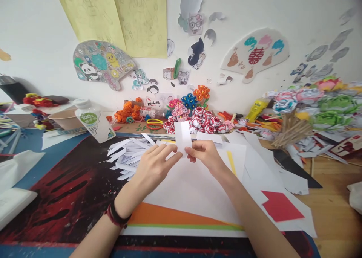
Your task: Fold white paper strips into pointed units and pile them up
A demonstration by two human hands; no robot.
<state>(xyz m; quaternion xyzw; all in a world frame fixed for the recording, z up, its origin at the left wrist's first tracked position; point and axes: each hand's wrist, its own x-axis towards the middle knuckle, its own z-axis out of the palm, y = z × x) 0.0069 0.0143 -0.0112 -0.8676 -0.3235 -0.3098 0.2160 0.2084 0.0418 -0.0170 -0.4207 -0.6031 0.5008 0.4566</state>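
Observation:
A small white paper strip (183, 134) with a crease along its length stands upright between my hands. My right hand (205, 155) pinches its lower right edge between thumb and fingers. At its lower left edge is my left hand (158, 165), thumb and index finger closed on the paper, a dark red band on the wrist. Below them lies a large white sheet (192, 190) on top of orange paper (158, 214). A pile of folded white paper strips (127, 158) sits just left of my left hand.
Paper flowers (207, 120) stand behind my hands. A white bottle (94, 120) is at the left. White sheets with a red paper piece (283, 206) lie at the right, near a bundle of sticks (291, 132) and a yellow bottle (257, 109).

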